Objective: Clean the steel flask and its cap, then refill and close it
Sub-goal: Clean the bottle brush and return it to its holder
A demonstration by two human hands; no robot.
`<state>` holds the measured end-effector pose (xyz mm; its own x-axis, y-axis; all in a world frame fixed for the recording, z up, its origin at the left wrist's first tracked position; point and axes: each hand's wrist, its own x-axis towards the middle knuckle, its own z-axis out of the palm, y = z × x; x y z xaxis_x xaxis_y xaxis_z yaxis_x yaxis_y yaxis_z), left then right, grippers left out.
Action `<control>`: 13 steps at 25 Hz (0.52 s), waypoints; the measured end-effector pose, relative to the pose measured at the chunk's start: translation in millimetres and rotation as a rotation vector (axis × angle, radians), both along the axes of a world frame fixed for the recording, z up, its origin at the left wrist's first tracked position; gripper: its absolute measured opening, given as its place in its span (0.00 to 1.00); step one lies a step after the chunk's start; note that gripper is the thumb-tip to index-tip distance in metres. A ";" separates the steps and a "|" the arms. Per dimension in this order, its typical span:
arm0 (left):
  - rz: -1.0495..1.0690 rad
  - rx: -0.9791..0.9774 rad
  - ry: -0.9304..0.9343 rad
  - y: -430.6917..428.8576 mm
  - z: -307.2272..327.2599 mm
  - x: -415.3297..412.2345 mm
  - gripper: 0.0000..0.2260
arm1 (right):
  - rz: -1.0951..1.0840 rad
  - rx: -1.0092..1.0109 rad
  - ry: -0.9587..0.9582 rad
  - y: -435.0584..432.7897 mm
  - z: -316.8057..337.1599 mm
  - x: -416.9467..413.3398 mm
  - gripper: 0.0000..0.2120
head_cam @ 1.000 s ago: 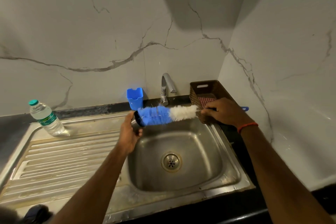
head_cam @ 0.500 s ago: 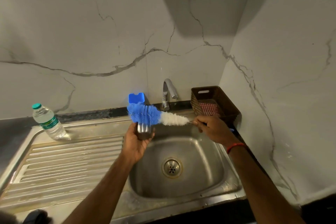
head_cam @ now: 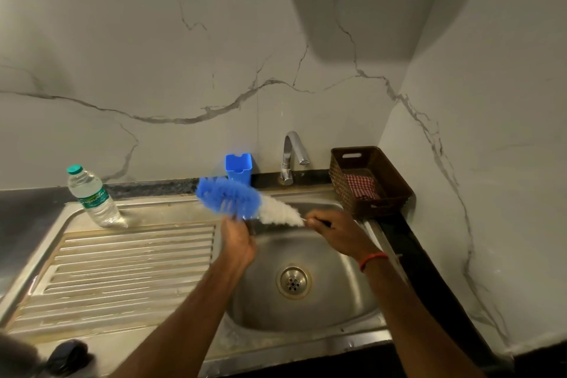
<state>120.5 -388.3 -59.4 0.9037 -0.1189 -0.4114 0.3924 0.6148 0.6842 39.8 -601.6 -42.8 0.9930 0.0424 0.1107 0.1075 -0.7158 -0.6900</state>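
My left hand (head_cam: pixel 238 239) is shut on the steel flask (head_cam: pixel 251 228) above the sink basin's left edge. Only a dark sliver of the flask shows between my fingers and the brush. My right hand (head_cam: pixel 333 232) grips the thin handle of a bottle brush (head_cam: pixel 233 198), whose blue bristles lie blurred across the top of my left hand. The brush's white bristles (head_cam: pixel 280 213) run toward my right hand. A dark round object (head_cam: pixel 69 353) sits at the drainboard's near left corner; I cannot tell whether it is the cap.
The steel sink (head_cam: pixel 306 313) has a drain at its middle and a ribbed drainboard (head_cam: pixel 122 270) on the left. A plastic water bottle (head_cam: pixel 92 196) stands at the drainboard's back. At the wall are a blue holder (head_cam: pixel 238 166), the tap (head_cam: pixel 291 156) and a brown basket (head_cam: pixel 389 190) with a checked cloth.
The brush tip was at the flask's mouth; it has since swung left and up, and now lies across the top of my left hand. My right hand moved left from the basket, over the basin.
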 end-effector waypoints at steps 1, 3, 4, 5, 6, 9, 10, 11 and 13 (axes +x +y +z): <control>-0.005 0.008 0.014 -2.0 2.1 2.2 0.11 | 0.014 -0.015 -0.012 5.5 0.1 4.4 0.07; -0.019 0.052 0.051 -0.6 7.3 10.1 0.13 | -0.032 -0.029 0.002 -9.7 -13.1 -1.6 0.08; -0.023 0.038 0.059 3.1 10.1 12.1 0.14 | -0.073 -0.024 0.031 -21.7 -23.9 -10.5 0.09; -0.012 0.012 0.057 6.1 11.5 12.6 0.14 | -0.114 -0.011 0.061 -30.2 -33.6 -20.6 0.09; -0.013 -0.003 0.039 6.8 14.1 9.2 0.13 | -0.132 0.001 0.077 -32.5 -38.1 -26.1 0.09; -0.035 -0.004 -0.018 -6.9 10.7 -1.4 0.13 | -0.080 -0.051 0.010 -8.4 -23.2 -9.4 0.10; -0.031 0.001 -0.020 -10.5 12.5 -1.7 0.13 | -0.047 -0.075 -0.023 3.6 -15.6 -1.4 0.11; -0.024 0.004 -0.020 -11.8 14.5 -1.1 0.13 | -0.035 -0.098 -0.046 7.5 -13.1 3.7 0.12; -0.021 -0.041 -0.017 -6.7 17.3 4.2 0.13 | -0.060 -0.103 -0.052 -7.0 -24.3 -2.0 0.12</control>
